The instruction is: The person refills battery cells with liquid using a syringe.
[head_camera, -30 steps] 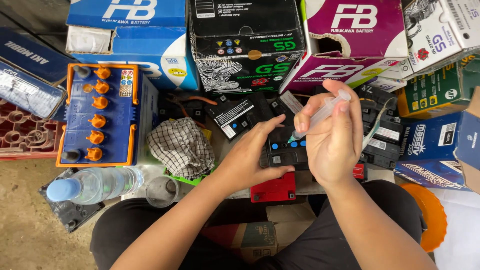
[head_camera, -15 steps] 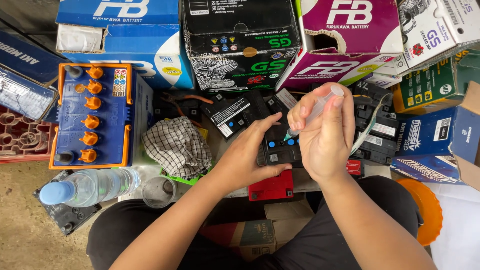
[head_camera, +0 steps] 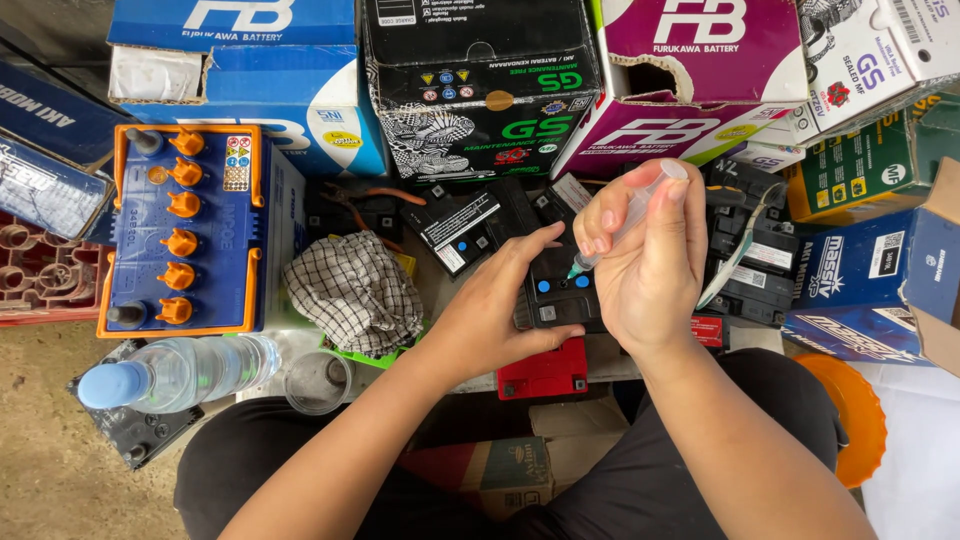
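My right hand [head_camera: 650, 265] holds a clear syringe [head_camera: 628, 218] slanted down, thumb on its plunger, its tip over the top of a small black battery [head_camera: 556, 285] with blue round caps. My left hand [head_camera: 500, 310] grips that battery's left side, fingers on top and thumb at the front. A red small battery [head_camera: 545, 375] lies just in front of it, under my left thumb.
A big blue battery [head_camera: 185, 230] with orange caps sits at the left, a checked cloth [head_camera: 355, 290] beside it. A water bottle [head_camera: 175, 372] and a clear cup [head_camera: 318, 380] lie front left. Cardboard battery boxes [head_camera: 480, 90] line the back and right. Other black batteries [head_camera: 755, 270] sit right.
The view shifted slightly, and my right hand with the syringe lowered a little toward the battery top. My left hand kept its grip.
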